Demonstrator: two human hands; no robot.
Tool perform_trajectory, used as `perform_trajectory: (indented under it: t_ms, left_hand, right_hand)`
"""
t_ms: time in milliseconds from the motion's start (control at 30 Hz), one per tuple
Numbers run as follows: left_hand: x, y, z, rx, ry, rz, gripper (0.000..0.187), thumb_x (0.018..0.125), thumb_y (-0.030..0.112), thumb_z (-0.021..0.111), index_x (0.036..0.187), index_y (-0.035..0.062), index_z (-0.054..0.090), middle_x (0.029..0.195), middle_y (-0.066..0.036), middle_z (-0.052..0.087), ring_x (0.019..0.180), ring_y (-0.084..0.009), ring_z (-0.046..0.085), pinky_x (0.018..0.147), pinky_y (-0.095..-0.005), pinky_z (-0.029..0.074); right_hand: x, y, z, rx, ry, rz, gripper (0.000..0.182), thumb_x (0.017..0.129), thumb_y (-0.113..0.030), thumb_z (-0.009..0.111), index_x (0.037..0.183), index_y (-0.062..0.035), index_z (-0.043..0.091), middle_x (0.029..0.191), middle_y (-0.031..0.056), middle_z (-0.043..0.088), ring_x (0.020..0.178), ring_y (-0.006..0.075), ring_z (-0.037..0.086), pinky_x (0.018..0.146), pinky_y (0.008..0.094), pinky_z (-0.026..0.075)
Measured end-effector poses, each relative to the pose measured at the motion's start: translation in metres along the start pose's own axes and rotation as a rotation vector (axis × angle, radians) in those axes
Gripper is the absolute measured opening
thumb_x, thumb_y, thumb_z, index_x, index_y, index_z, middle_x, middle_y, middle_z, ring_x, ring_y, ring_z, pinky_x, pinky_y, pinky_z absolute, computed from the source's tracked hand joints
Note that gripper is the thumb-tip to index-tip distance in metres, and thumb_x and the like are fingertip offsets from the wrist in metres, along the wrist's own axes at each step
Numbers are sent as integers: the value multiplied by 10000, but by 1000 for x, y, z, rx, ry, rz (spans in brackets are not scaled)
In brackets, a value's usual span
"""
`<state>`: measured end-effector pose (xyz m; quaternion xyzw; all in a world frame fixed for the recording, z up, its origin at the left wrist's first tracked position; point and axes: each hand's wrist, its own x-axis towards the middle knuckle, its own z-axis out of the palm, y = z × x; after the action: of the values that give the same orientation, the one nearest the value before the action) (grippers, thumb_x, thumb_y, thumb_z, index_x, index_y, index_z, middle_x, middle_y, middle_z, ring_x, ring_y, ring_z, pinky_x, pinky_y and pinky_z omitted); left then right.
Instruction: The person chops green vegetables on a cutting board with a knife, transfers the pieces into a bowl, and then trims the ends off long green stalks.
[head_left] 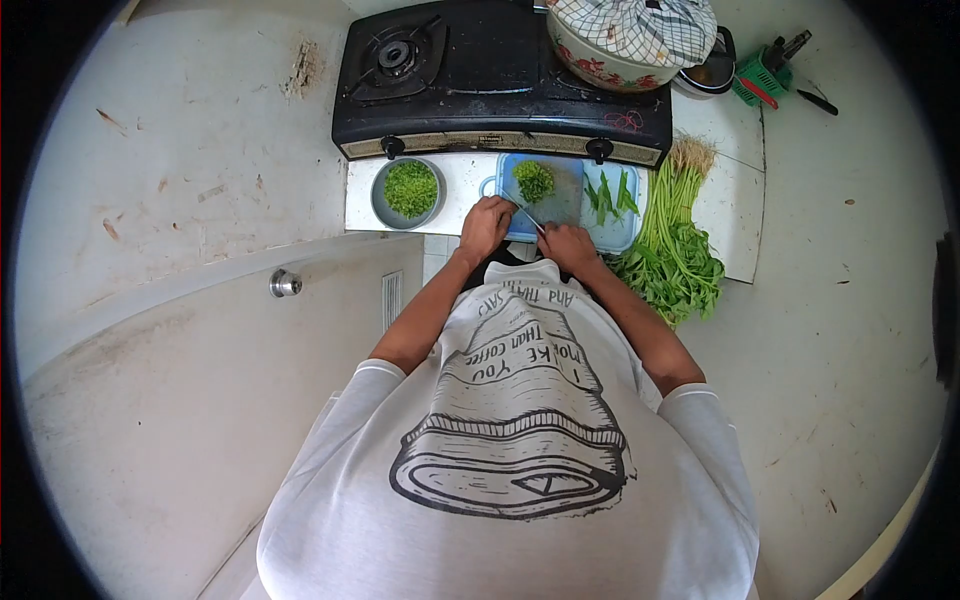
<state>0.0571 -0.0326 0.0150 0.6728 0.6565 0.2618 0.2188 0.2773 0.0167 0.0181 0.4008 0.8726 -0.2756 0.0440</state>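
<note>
My right hand (567,247) is closed around the handle of a knife (527,214), whose blade points up and left over a blue cutting board (569,166). At the board's left edge, my left hand (487,226) has its fingers curled together close to the knife tip; what they hold is too small to make out. A heap of finely chopped greens (534,181) lies on the board just beyond the blade. Several longer green pieces (603,197) rest toward the board's right side.
Left of the board stands a grey bowl (375,196) of chopped greens. A bunch of leafy stalks with roots (678,225) lies on the right. Behind is a black gas stove (490,110) bearing a cloth-covered pot (610,70). A green basket (750,80) sits at far right.
</note>
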Motion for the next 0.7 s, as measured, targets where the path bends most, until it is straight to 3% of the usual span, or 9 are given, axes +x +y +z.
perform_trajectory:
  t_ms: [333, 533, 700]
  left_hand:
    - [-3, 4, 4, 2, 66, -39, 170, 843, 21, 666, 988, 72, 738, 964, -108, 704, 953, -338, 642, 872, -433, 534]
    - [-4, 2, 4, -10, 80, -27, 152, 827, 9, 675, 935, 81, 754, 954, -109, 696, 935, -342, 638, 852, -433, 533]
    - [-5, -1, 7, 20, 79, -12, 169, 816, 4, 681, 945, 81, 758, 909, -116, 668, 905, -347, 628, 828, -438, 528]
  right_hand:
    - [9, 1, -1, -56, -20, 11, 313, 952, -267, 578, 915, 17, 706, 827, 240, 739, 756, 399, 745, 717, 510, 595]
    - [5, 8, 3, -16, 24, 1, 365, 995, -335, 568, 926, 7, 677, 772, 231, 725, 732, 405, 731, 681, 521, 581]
    - [-1, 2, -2, -29, 11, -46, 336, 973, -304, 571, 912, 5, 690, 788, 238, 732, 720, 391, 740, 676, 505, 593]
